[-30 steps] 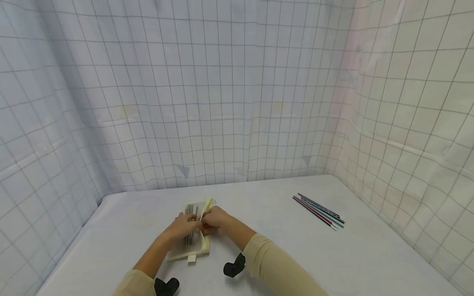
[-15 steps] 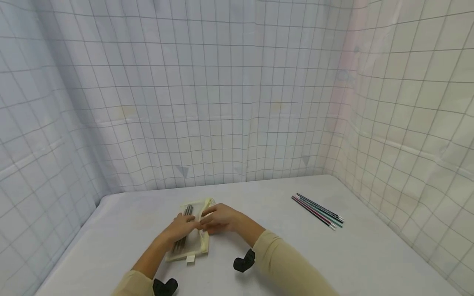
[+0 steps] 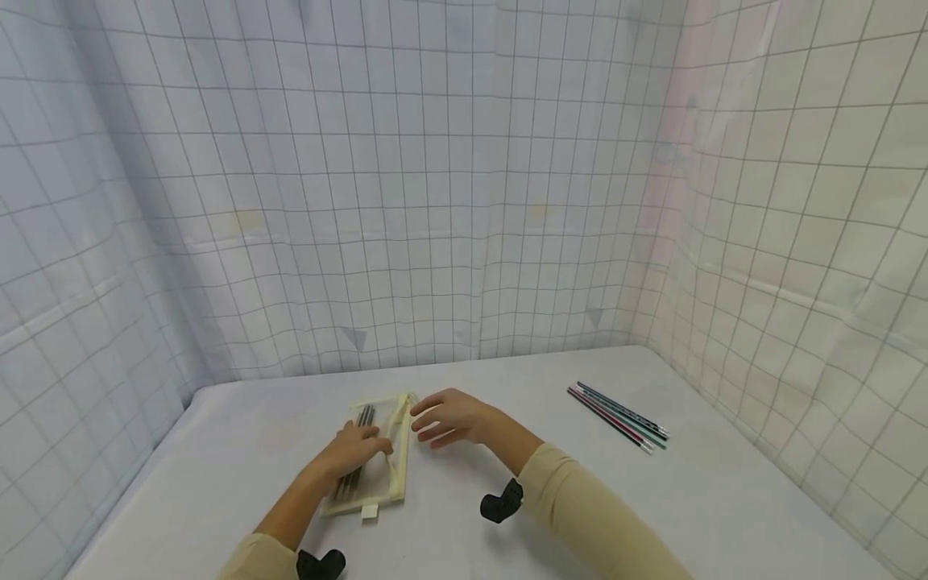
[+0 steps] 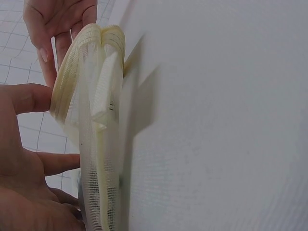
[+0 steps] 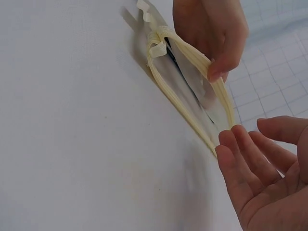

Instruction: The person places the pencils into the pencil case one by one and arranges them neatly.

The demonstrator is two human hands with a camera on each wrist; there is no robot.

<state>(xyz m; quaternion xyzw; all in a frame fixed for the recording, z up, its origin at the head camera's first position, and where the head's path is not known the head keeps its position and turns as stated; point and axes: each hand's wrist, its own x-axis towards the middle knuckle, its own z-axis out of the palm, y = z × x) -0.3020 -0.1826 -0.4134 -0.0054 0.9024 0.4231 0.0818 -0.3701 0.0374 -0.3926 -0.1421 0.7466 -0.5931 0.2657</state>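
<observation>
A pale-yellow-edged mesh zipper pouch (image 3: pixel 375 479) lies on the white table, with several dark pencils (image 3: pixel 367 415) inside along its left side. My left hand (image 3: pixel 351 451) rests over the pouch and holds the upper edge of its mouth, thumb at the zipper band (image 5: pixel 224 94) and fingers spread on the mesh (image 4: pixel 86 144). The mouth gapes in the right wrist view, and a thin dark strip (image 5: pixel 185 79) shows within. Just right of the mouth, my right hand (image 3: pixel 453 419) hovers with loosely bent fingers and holds nothing.
Several long pencils (image 3: pixel 616 415) in dark, red and green lie fanned on the table's right side. A small white tag (image 3: pixel 370 511) sticks out from the pouch's near edge. Grid-patterned cloth (image 3: pixel 435 201) walls off the back and both sides.
My right hand has drawn back from the pouch's mouth to the right, its fingers spreading. The pencils inside have shifted left in the pouch. My left hand has stayed on it.
</observation>
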